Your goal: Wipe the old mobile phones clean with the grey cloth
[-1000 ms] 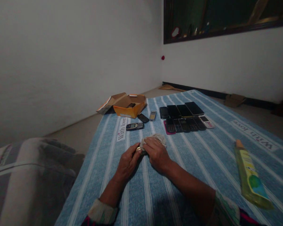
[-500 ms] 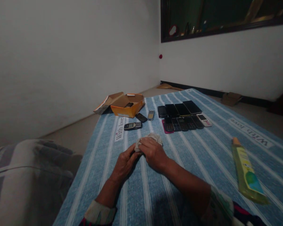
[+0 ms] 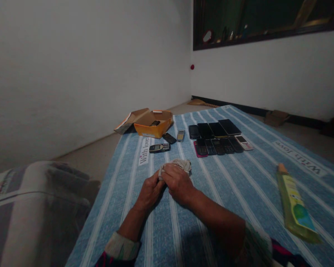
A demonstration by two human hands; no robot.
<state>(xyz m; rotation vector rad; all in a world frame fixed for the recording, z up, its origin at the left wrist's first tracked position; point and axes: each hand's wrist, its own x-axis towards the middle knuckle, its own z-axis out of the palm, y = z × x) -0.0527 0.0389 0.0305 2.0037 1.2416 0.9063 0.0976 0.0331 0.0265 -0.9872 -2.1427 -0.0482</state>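
Observation:
My right hand (image 3: pixel 179 182) is closed over a crumpled pale cloth (image 3: pixel 185 165), its fingers curled on top near the middle of the bed-like striped surface. Pressed up against it, my left hand (image 3: pixel 150 192) is closed at the cloth's left edge; what its fingers grip is hidden under the cloth and the other hand. Just beyond the hands lies a keypad phone (image 3: pixel 159 148). Behind that are a dark phone (image 3: pixel 169 138) and a small silver phone (image 3: pixel 180 135).
An open orange box (image 3: pixel 153 130) with a phone inside stands at the far left. Two rows of phones (image 3: pixel 218 146) lie to the right of it. A bottle of yellow-green liquid (image 3: pixel 296 207) rests at the right on the blue striped cloth (image 3: pixel 233 207). Grey-white fabric (image 3: pixel 36 207) bulges at the left.
The view has shifted slightly, so the phones, box and bottle appear a little further right. Both hands stay together at the cloth, with only slight movement.

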